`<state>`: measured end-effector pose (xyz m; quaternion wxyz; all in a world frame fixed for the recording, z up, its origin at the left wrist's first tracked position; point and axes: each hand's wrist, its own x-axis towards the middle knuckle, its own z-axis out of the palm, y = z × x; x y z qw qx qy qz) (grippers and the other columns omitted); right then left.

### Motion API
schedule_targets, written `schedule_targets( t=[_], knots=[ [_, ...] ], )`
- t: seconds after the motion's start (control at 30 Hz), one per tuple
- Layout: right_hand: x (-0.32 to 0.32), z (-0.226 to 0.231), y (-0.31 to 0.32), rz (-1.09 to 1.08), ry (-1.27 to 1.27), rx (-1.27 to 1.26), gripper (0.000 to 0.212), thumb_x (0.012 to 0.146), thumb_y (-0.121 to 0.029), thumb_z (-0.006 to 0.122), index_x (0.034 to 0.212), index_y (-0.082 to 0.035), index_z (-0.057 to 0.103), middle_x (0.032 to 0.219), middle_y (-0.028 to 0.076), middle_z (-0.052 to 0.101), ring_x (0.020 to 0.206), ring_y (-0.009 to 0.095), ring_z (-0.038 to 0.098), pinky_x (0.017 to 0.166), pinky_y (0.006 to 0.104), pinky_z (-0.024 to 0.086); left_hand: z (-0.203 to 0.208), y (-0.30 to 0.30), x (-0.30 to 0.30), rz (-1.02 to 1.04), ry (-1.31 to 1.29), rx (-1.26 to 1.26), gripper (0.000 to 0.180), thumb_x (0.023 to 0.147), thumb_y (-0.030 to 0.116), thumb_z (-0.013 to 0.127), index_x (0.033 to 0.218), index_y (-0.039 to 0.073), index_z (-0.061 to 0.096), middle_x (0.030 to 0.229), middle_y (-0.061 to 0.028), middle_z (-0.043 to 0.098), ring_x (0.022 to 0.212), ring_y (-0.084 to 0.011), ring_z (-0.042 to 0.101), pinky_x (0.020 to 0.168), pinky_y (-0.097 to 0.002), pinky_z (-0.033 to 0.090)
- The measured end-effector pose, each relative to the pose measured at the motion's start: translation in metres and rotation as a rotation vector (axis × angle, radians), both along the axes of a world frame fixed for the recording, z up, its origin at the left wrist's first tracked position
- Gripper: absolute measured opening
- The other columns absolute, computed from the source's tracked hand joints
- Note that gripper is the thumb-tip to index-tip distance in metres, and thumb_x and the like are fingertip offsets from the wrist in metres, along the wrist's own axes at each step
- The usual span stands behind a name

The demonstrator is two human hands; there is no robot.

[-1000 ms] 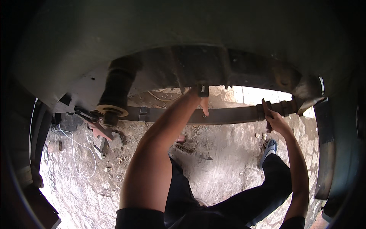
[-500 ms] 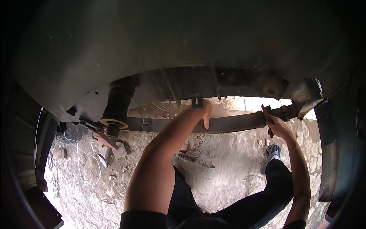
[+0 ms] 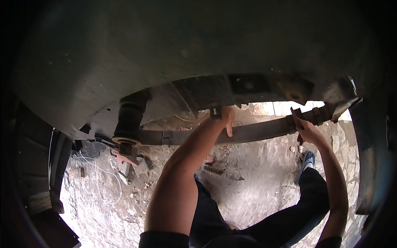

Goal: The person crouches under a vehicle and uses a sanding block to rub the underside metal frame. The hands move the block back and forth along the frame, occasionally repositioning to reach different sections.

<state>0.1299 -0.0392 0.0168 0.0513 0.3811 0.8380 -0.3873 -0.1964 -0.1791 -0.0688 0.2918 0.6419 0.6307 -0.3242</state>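
My left hand (image 3: 229,120) reaches up past the dark leaf spring (image 3: 256,133), beside a small dark bracket (image 3: 215,112). Its thumb points down in front of the spring; the other fingers are hidden, so I cannot tell what they touch. Toward the spring's right end, my right hand (image 3: 308,131) is closed round a dark flat metal piece (image 3: 295,117). That piece stands upright across the spring, sticking out above and below my fingers, next to a clamp band. A second clamp band (image 3: 166,138) wraps the spring further left.
Above hangs a large dark wheel-arch panel (image 3: 186,49). A black cylindrical bump stop (image 3: 131,118) juts down at left. On the rough ground (image 3: 264,182) lie a white cable (image 3: 99,180), rubble and a bristled, brush-like thing (image 3: 213,169). A reddish, hand-like shape (image 3: 124,157) shows at left.
The whole view has shifted, so the scene sits a little further right. Both hands keep nearly the same places along the spring, and the right still grips the flat metal piece.
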Motion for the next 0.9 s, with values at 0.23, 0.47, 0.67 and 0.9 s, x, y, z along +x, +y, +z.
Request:
schedule_targets(
  t=[0.23,0.47,0.67,0.9],
  knots=[
    [0.005,0.005,-0.004,-0.007,-0.039,-0.041,0.051,0.098,-0.006,0.044,0.149,-0.012,0.037,0.072,0.013,0.065,0.057,0.021,0.067,0.051,0.0349,0.057,0.017,-0.005,0.005,0.132,-0.028,-0.012,0.089,0.064,0.065,0.078,0.13,0.009,0.06,0.126,-0.0151,0.063,0.117,-0.0352,0.06,0.095,-0.0456,0.05],
    [-0.007,0.003,-0.003,-0.004,0.004,0.056,0.056,0.097,-0.004,0.041,0.151,-0.015,0.033,0.073,0.014,0.066,0.056,0.021,0.067,0.053,0.0373,0.058,0.016,-0.004,0.006,0.095,0.017,-0.028,0.093,0.066,0.066,0.076,0.137,0.009,0.054,0.132,-0.0148,0.06,0.119,-0.0341,0.059,0.096,-0.0455,0.049],
    [0.0,0.001,-0.009,-0.033,-0.098,0.054,0.059,0.094,-0.003,0.041,0.152,-0.015,0.031,0.072,0.015,0.067,0.057,0.023,0.069,0.054,0.0355,0.058,0.019,-0.009,0.007,0.096,0.026,-0.029,0.093,0.065,0.068,0.075,0.137,0.012,0.055,0.133,-0.0126,0.06,0.121,-0.033,0.057,0.096,-0.0455,0.049],
    [-0.001,-0.021,0.014,0.08,-0.073,0.165,0.065,0.095,-0.004,0.046,0.154,-0.019,0.025,0.075,0.017,0.066,0.056,0.023,0.067,0.06,0.0386,0.057,0.03,-0.004,0.006,0.023,0.044,-0.005,0.093,0.064,0.065,0.075,0.135,0.009,0.056,0.133,-0.018,0.058,0.123,-0.0331,0.056,0.1,-0.0437,0.046]
  ],
)
